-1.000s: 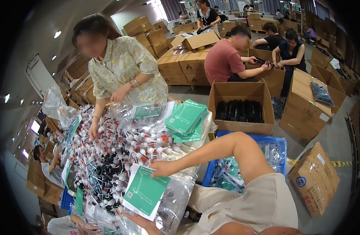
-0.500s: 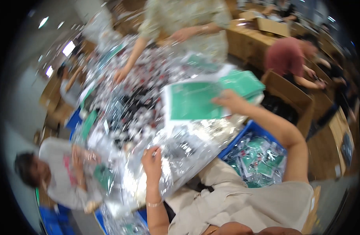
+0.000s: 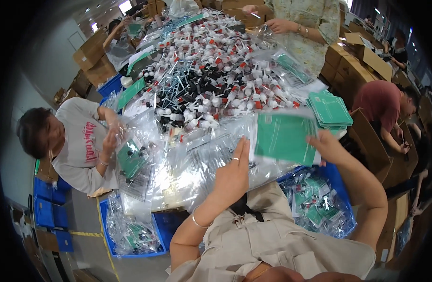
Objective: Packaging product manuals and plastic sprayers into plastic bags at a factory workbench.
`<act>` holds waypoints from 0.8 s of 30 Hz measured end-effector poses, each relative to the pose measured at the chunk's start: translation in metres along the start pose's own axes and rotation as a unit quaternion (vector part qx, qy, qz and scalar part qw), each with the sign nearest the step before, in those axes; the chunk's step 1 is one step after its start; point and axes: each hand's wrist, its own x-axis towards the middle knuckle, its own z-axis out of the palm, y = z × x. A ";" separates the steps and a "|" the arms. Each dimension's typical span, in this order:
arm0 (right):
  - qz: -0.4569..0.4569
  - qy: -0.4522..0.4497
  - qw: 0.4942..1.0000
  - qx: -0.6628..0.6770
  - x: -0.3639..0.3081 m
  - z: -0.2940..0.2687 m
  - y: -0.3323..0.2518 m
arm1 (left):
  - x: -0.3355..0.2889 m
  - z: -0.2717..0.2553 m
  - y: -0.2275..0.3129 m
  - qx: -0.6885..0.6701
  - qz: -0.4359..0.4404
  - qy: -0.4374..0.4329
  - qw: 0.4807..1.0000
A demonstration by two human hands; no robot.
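My right hand (image 3: 327, 146) is closed on the right edge of a green printed booklet (image 3: 286, 140) with a white margin. The booklet is slightly blurred and tilted over the near edge of the table. At its left edge stands my left hand (image 3: 232, 181), with the fingers stretched upward beside the white margin; whether they touch it I cannot tell. Clear plastic bags (image 3: 209, 162) lie flat under and beside the booklet. A stack of similar green booklets (image 3: 329, 110) sits just beyond my right hand.
Small white-capped bottles (image 3: 225, 51), black parts and metal rods (image 3: 180, 82) form a large heap. Blue bins of filled bags stand below the table, one right (image 3: 345, 199), one left (image 3: 162, 239). Co-workers stand at the left (image 3: 86, 145) and far side (image 3: 303, 35); cardboard boxes (image 3: 371, 145) are right.
My right hand has brought the booklet nearer and to the right, away from the stack. My left hand has moved right, up to the booklet's left edge. The view has shifted.
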 end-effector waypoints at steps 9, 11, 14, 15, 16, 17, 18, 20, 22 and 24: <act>-0.062 -0.112 0.991 -0.049 -0.002 0.035 0.019 | -0.001 0.002 0.010 -0.053 0.013 -0.029 0.998; -0.026 -0.230 0.972 -0.052 -0.007 0.050 0.010 | -0.003 0.001 0.008 -0.044 0.003 -0.032 0.999; 0.002 -0.200 0.979 -0.040 0.003 0.070 0.002 | -0.010 -0.007 0.006 -0.086 0.019 -0.001 0.996; -0.022 -0.190 0.981 0.011 0.010 0.080 0.003 | -0.014 -0.015 0.008 -0.083 0.000 -0.025 0.996; -0.045 -0.180 0.981 0.061 0.016 0.089 0.002 | -0.017 -0.022 0.008 -0.081 -0.018 -0.049 0.995; -0.044 -0.249 0.967 0.034 0.019 0.099 -0.004 | -0.021 -0.028 0.008 -0.080 -0.020 -0.048 0.995; -0.043 -0.314 0.948 0.007 0.022 0.109 -0.011 | -0.025 -0.033 0.007 -0.090 -0.036 -0.035 0.995; -0.118 -0.365 0.924 -0.003 0.028 0.138 -0.026 | -0.039 -0.048 0.004 -0.098 -0.060 -0.019 0.993; -0.106 -0.321 0.941 0.030 0.039 0.168 -0.037 | -0.053 -0.057 0.000 -0.112 -0.064 -0.001 0.992; -0.077 -0.296 0.949 0.078 0.043 0.200 -0.057 | -0.069 -0.070 0.000 -0.140 -0.092 0.014 0.986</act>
